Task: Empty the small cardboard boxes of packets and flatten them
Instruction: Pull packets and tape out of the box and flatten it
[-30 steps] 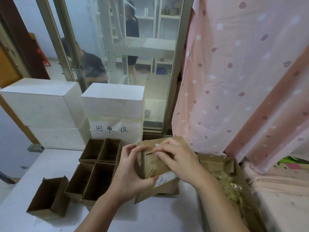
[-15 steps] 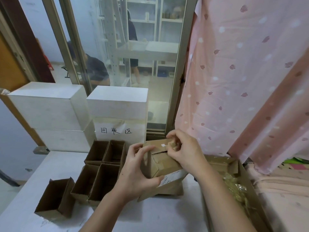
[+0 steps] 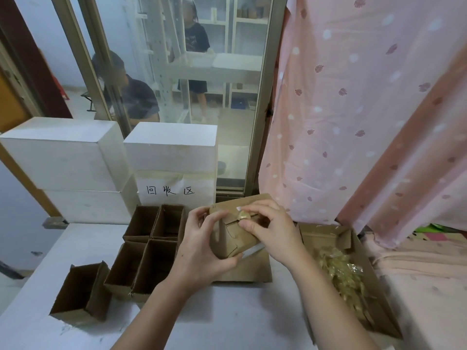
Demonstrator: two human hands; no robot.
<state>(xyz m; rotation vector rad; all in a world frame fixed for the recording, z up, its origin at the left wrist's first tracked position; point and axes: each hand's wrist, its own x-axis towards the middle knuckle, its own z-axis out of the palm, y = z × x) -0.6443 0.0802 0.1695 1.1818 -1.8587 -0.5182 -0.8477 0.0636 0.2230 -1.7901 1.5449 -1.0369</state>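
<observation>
A small brown cardboard box [image 3: 231, 239] is held above the white table, tilted, with its flap partly lifted. My left hand [image 3: 202, 251] grips its left side and underside. My right hand [image 3: 271, 228] is at the box's top, thumb and fingers pinching a crumpled piece of yellowish tape [image 3: 243, 215] at the flap seam. A flattened piece of cardboard [image 3: 255, 270] lies on the table under the box. Several open, empty small boxes [image 3: 151, 246] stand to the left, and one more [image 3: 80, 291] sits nearer the front left.
A larger open carton [image 3: 353, 238] at the right holds many clear yellowish packets [image 3: 346, 276]. White foam boxes [image 3: 65, 157] stack at the back left, one with a handwritten label [image 3: 170, 190]. A pink curtain [image 3: 366, 109] hangs right. Two people are behind the glass door.
The box has been raised and turned slightly. My right hand moved from the box's face up to its top edge and now pinches the peeled tape.
</observation>
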